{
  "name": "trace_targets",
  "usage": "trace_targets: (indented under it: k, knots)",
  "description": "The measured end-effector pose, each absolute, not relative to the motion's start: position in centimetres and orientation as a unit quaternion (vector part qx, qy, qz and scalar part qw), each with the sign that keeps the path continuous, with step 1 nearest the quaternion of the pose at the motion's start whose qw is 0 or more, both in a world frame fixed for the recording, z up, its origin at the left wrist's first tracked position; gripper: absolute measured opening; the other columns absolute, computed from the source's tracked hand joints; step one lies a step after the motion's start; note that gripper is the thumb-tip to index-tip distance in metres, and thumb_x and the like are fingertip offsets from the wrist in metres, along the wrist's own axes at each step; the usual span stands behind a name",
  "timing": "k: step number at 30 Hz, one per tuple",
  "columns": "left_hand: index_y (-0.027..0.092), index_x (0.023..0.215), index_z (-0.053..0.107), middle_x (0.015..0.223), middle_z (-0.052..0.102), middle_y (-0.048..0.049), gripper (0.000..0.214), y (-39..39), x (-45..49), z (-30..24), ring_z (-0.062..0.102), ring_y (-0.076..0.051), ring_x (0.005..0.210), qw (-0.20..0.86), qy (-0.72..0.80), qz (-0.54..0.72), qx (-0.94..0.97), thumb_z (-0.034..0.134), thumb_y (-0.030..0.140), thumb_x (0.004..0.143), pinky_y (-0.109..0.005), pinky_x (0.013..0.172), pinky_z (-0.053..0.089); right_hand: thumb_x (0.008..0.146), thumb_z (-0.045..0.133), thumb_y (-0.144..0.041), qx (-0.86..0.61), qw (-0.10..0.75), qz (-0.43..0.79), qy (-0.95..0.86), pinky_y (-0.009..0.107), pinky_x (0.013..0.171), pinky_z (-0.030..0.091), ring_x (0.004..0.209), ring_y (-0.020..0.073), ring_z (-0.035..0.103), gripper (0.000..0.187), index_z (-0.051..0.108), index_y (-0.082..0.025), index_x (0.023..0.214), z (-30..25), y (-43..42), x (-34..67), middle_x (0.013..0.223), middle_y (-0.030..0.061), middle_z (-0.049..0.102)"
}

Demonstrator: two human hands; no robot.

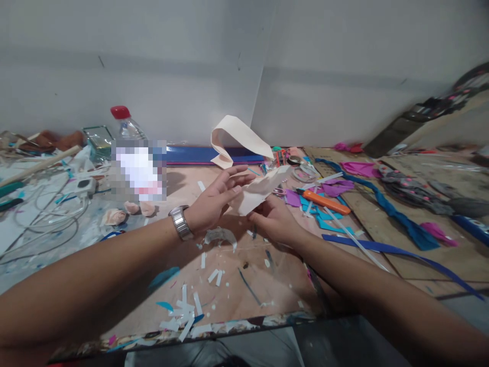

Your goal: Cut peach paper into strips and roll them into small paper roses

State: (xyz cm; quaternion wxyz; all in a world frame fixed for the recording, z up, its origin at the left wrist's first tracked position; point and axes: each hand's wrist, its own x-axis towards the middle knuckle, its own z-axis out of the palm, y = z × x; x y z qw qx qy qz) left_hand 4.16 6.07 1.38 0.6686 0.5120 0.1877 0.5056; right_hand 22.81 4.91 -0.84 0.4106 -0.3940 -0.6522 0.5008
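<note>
A cream strip of what looks like crepe paper (pixel 256 194) is held up above the middle of the table. It runs up into a loose loop behind my hands. My right hand (pixel 275 220) is closed on the strip's lower part from beneath, its fingertips partly hidden. Against the strip's left side, my left hand (pixel 214 200) has its fingers stretched out and apart, with the thumb close to or touching the paper. Small cream rolled paper roses (pixel 115 217) lie to the left of my left hand.
An orange utility knife (pixel 326 202) lies among purple and blue paper scraps at right, near a blue strip (pixel 401 252). A red-capped bottle (pixel 128 122) stands back left. White cut strips (pixel 185 308) litter the front edge. A white charger (pixel 86 187) with cables is left.
</note>
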Motion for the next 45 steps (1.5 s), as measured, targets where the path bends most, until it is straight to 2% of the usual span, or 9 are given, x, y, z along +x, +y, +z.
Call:
trace_targets:
  k: [4,7,11,16,20,23,32,38,45]
  knots:
    - [0.023,0.129,0.06,0.143,0.06,-0.0124,0.036,5.6,4.2,2.0,0.053,-0.028,0.139,0.707,0.194,0.497,0.464,0.058,0.042,0.098,-0.042,0.109,0.047,0.08,0.071,-0.025,-0.396,0.415,0.493,-0.654,0.033,0.076,0.057,0.088,0.0225,0.07,0.019,0.071,-0.021,0.098,-0.2,5.1,22.7,0.098,0.0047,0.076]
    - [0.025,0.132,0.06,0.145,0.059,-0.0102,0.038,5.5,4.2,1.8,0.053,-0.027,0.138,0.691,0.206,0.481,0.499,0.06,0.026,0.093,-0.042,0.109,0.048,0.08,0.075,-0.028,-0.398,0.446,0.484,-0.639,0.032,0.078,0.057,0.092,0.0215,0.068,0.028,0.071,-0.023,0.107,0.0,5.1,22.6,0.107,0.0048,0.074]
    - [0.029,0.134,0.061,0.146,0.057,-0.0065,0.06,5.8,4.2,1.1,0.049,-0.026,0.141,0.64,0.202,0.464,0.578,0.06,0.005,0.079,-0.044,0.116,0.042,0.076,0.081,-0.033,-0.381,0.446,0.509,-0.631,0.029,0.071,0.056,0.091,0.0198,0.067,0.036,0.069,-0.021,0.108,0.0,5.2,22.8,0.114,0.0071,0.072]
    - [0.026,0.132,0.063,0.145,0.057,-0.0093,0.051,6.0,3.9,1.0,0.047,-0.027,0.142,0.616,0.183,0.467,0.607,0.071,0.016,0.083,-0.044,0.119,0.037,0.071,0.088,-0.035,-0.366,0.404,0.614,-0.571,0.03,0.073,0.056,0.086,0.0183,0.069,0.042,0.069,-0.021,0.106,-0.4,5.6,23.1,0.107,0.0057,0.073]
    - [0.025,0.13,0.064,0.141,0.059,-0.0092,0.046,6.1,3.7,1.3,0.054,-0.027,0.133,0.63,0.192,0.448,0.605,0.067,0.018,0.085,-0.045,0.115,0.042,0.075,0.086,-0.037,-0.355,0.414,0.67,-0.503,0.025,0.064,0.053,0.069,0.0116,0.065,0.04,0.069,-0.025,0.109,-0.6,5.8,23.1,0.1,0.0013,0.072]
    - [0.025,0.128,0.065,0.139,0.061,-0.0093,0.044,6.1,3.6,1.4,0.056,-0.026,0.13,0.617,0.191,0.445,0.621,0.068,0.02,0.085,-0.045,0.113,0.043,0.074,0.088,-0.036,-0.323,0.425,0.687,-0.492,0.025,0.063,0.053,0.068,0.0104,0.062,0.043,0.069,-0.025,0.11,-0.6,6.0,23.3,0.1,-0.0001,0.07]
    - [0.023,0.125,0.067,0.136,0.062,-0.0129,0.031,5.9,3.6,1.5,0.057,-0.027,0.129,0.524,0.222,0.446,0.691,0.065,0.03,0.095,-0.041,0.107,0.048,0.07,0.087,-0.028,-0.333,0.426,0.689,-0.484,0.025,0.065,0.052,0.073,0.0127,0.06,0.047,0.07,-0.026,0.114,-0.9,6.3,23.4,0.102,0.0016,0.069]
    - [0.02,0.118,0.067,0.128,0.065,-0.0116,0.026,6.2,3.4,1.8,0.063,-0.023,0.116,0.525,0.242,0.467,0.669,0.063,0.029,0.094,-0.037,0.099,0.05,0.076,0.083,-0.031,-0.343,0.433,0.66,-0.51,0.027,0.068,0.052,0.07,0.0122,0.059,0.04,0.066,-0.025,0.113,-0.7,6.5,23.7,0.098,0.0008,0.069]
    - [0.019,0.089,0.052,0.116,0.063,-0.0088,0.016,6.3,3.0,2.0,0.06,-0.022,0.117,0.459,0.291,0.499,0.675,0.067,0.024,0.088,-0.033,0.094,0.05,0.076,0.084,-0.033,-0.346,0.439,0.632,-0.537,0.026,0.064,0.049,0.067,0.0111,0.059,0.044,0.066,-0.023,0.115,-0.4,6.8,23.8,0.095,0.0014,0.07]
